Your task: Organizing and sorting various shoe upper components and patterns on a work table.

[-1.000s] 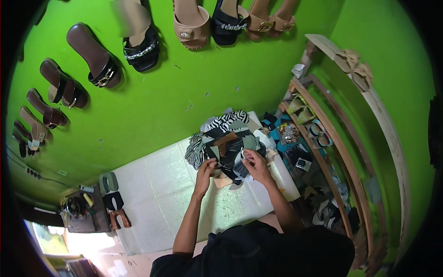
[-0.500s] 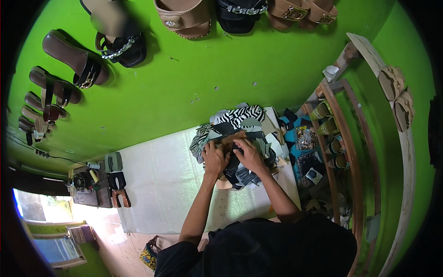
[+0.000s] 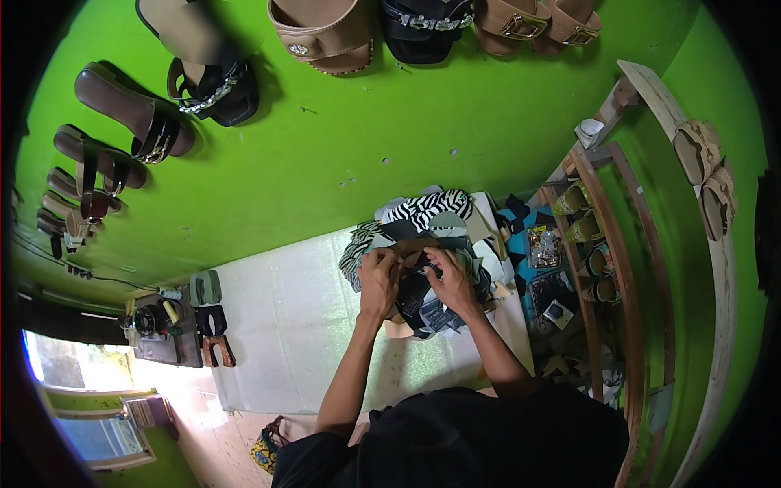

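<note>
Both my hands are over a heaped pile of cut material pieces [image 3: 443,313], in black, grey, green and zebra stripes, on the white-covered table. A curved brown piece [image 3: 416,244] lies across the gap between my hands, above the dark scraps. My left hand [image 3: 379,285] is closed at its left end, fingertips pinched together on it. At the other end is my right hand [image 3: 452,283], its thumb apart from its fingers and its fingertips beside the brown piece. Whether they touch it is unclear. Zebra-striped pieces [image 3: 427,207] lie at the pile's far side.
The white table [image 3: 285,325] stretches left, with small stacks of cut pieces [image 3: 207,289] and a dark tray of tools [image 3: 154,325] at its end. A wooden rack [image 3: 614,285] holding sandals stands right. More sandals [image 3: 321,32] hang on the green wall.
My hands have drawn the brown piece up from the pile into clearer view. My left fingers have closed at its end, and my right thumb has spread from the fingers.
</note>
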Demonstrator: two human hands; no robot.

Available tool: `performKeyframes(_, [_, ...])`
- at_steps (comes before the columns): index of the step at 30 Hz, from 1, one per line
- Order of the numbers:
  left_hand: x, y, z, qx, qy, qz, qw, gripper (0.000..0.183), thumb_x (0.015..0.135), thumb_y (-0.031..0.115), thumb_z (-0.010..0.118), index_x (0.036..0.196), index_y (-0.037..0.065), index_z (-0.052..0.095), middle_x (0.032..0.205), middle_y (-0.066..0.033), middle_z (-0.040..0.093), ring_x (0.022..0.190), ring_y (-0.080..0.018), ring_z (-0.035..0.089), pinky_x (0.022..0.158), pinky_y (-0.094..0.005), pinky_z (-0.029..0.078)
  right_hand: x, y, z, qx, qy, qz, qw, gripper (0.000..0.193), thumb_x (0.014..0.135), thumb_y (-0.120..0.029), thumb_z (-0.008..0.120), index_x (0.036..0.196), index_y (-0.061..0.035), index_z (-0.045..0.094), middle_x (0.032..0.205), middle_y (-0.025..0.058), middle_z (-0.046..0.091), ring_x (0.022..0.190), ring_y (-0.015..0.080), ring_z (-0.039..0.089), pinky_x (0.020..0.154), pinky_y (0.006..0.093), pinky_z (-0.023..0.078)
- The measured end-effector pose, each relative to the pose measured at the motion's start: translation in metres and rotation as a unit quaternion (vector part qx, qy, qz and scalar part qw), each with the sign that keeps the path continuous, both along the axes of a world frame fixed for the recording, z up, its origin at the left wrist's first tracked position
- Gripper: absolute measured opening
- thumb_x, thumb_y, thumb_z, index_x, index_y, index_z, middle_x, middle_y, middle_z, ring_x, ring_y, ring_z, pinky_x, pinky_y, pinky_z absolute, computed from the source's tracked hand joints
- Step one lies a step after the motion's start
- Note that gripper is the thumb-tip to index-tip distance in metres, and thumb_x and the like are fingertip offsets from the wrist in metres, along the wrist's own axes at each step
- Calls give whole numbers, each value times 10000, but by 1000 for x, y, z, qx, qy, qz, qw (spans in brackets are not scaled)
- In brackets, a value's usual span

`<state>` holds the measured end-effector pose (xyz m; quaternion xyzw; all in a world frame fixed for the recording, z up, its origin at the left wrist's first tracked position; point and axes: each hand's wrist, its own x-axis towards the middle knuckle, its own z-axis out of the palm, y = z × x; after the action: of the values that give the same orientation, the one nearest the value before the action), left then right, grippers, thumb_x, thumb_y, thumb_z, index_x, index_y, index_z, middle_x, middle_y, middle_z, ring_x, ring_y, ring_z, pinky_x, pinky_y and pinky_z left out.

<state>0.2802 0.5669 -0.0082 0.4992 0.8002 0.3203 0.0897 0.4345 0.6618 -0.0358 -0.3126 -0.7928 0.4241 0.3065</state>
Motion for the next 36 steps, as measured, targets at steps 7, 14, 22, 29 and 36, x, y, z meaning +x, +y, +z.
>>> performKeyframes(7, [-5, -28, 64, 113, -7, -78, 990, 176, 829, -21, 658, 996, 33, 654, 1117, -123, 613, 908, -345, 638, 764, -436, 523, 13, -4, 31, 20, 23, -37, 999, 312, 940, -86, 589, 1247, -39, 565, 1032, 143, 628, 964, 284, 627, 843, 380, 504])
performKeyframes(14, [9, -70, 110, 87, -69, -192, 975, 212, 801, -67, 683, 992, 25, 691, 1187, -108, 648, 1091, -298, 636, 912, -371, 533, 14, -7, 38, -145, 83, 52, 985, 323, 1023, -255, 532, 1241, -22, 584, 1073, 91, 645, 963, 164, 608, 827, 294, 493])
performKeyframes(22, [26, -120, 120, 121, -95, -146, 977, 184, 797, -46, 716, 965, 29, 721, 1151, -110, 668, 1076, -273, 646, 908, -367, 531, 22, -41, 50, -354, 158, 319, 865, 290, 1001, -216, 586, 1188, 6, 589, 1070, 31, 636, 1009, 101, 581, 899, 254, 467])
performKeyframes(29, [40, -169, 102, 94, -167, -32, 981, 308, 847, -39, 673, 1130, 80, 665, 1288, -100, 576, 1034, -224, 616, 845, -330, 526, 25, -76, 52, -324, 150, 265, 896, 91, 968, -84, 600, 1023, -18, 570, 882, -12, 585, 811, 48, 551, 709, 228, 450])
performKeyframes(36, [41, -215, 58, 105, -336, 1, 936, 634, 953, 340, 603, 1499, 151, 343, 1464, -138, 433, 1300, -263, 431, 1027, -470, 404, 31, -126, 117, -79, 98, 292, 948, 138, 976, -67, 547, 1080, 3, 606, 930, 100, 630, 869, 171, 626, 755, 340, 525])
